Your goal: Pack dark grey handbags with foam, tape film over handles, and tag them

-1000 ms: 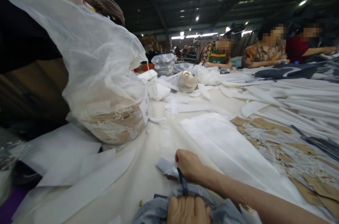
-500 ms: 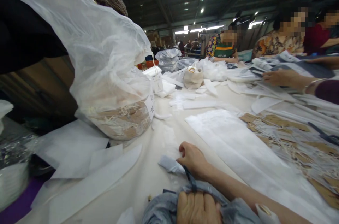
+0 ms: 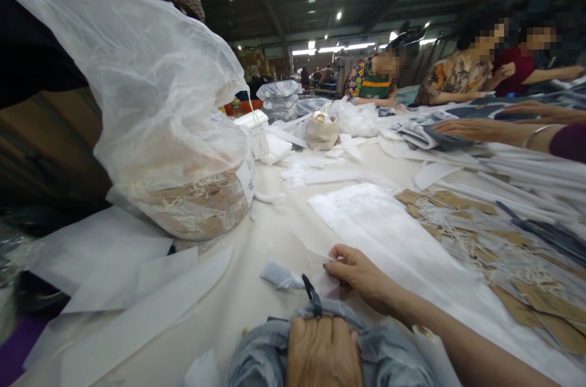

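My left hand (image 3: 325, 350) is at the bottom centre, back up, with its fingers curled into a bunched grey garment (image 3: 260, 353) that looks wrapped in clear plastic. A dark strap loop (image 3: 312, 295) sticks up just beyond its knuckles. To the right and farther forward, my right hand (image 3: 354, 268) has thumb and forefinger pinched together on a thin clear plastic film (image 3: 315, 253). Left of that hand lies a small, pale bluish folded piece (image 3: 279, 276). The fingertips of my left hand are hidden in the garment.
A big translucent bag (image 3: 183, 149) of brown tags stands at the left. White sheets (image 3: 151, 314) lie before it. At right are a long white sheet (image 3: 389, 228) and strung brown tags (image 3: 458, 240). Co-workers' hands (image 3: 476, 129) work on grey garments farther right.
My right hand has shifted right and now draws a strip of clear film out flat. My left hand stays on the garment. The view has turned slightly right; a co-worker's hands have moved over garments.
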Motion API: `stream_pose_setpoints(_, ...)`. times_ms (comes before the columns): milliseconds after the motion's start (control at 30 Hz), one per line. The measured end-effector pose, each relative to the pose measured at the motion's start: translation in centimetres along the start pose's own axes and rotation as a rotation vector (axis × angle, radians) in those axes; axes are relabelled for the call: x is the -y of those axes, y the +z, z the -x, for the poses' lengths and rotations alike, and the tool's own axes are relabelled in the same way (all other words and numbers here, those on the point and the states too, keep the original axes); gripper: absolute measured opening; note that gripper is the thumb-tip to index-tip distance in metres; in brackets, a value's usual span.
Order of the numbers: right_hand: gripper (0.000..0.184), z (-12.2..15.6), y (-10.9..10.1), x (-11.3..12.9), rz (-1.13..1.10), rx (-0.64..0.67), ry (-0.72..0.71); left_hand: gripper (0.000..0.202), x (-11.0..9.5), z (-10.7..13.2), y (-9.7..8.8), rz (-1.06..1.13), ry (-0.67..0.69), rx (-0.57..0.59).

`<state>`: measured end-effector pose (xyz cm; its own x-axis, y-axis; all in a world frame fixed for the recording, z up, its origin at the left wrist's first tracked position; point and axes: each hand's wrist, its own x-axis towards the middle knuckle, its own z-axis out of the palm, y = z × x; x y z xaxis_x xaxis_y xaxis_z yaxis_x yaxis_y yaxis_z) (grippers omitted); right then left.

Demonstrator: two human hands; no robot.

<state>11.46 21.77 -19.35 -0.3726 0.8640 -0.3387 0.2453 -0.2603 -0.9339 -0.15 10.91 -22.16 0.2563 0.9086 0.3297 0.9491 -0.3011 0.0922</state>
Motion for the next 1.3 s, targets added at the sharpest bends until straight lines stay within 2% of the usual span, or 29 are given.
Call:
stream_pose_setpoints(133, 0.030, 1.1, -0.4, -0.7, -0.095, 0.074, 0.058, 0.021, -0.1, -0.2, -0.4, 0.011, -0.021, 0.007)
stream_pose_setpoints(300, 0.032, 1.5, -0.6, -0.7, -0.123, 0.101, 0.050, 0.022, -0.2, -0.2, -1.1, 0.023, -0.054, -0.003)
stream_pose_setpoints(500, 0.034, 2.1, -0.7, -0.6, -0.154, 0.164, 0.082, 0.017, -0.4, -0.3, -2.0, 0.167, -0.243, -0.039)
stream_pose_setpoints(833, 0.049, 1.9, -0.4, -2.1, -0.382, 0.320, 0.005, 0.009, -1.7, -0.8, -3.7, 0.281, -0.409, 0.031)
stream_pose_setpoints(1000, 0.044, 2.1, -0.1, -2.5, -0.489, 0.371, -0.041, 0.008, -0.9, -0.7, -2.9, 0.348, -0.420, 0.037)
stream_pose_setpoints(1167, 0.041, 2.3, -0.2, -2.5, -0.516, 0.352, -0.043, 0.031, 0.4, -0.7, -2.4, 0.533, -0.533, 0.071)
stream_pose_setpoints(1300, 0.046, 2.3, -0.4, -2.6, -0.495, 0.296, -0.021, 0.035, -0.4, -1.3, -3.6, 0.643, -0.630, -0.034)
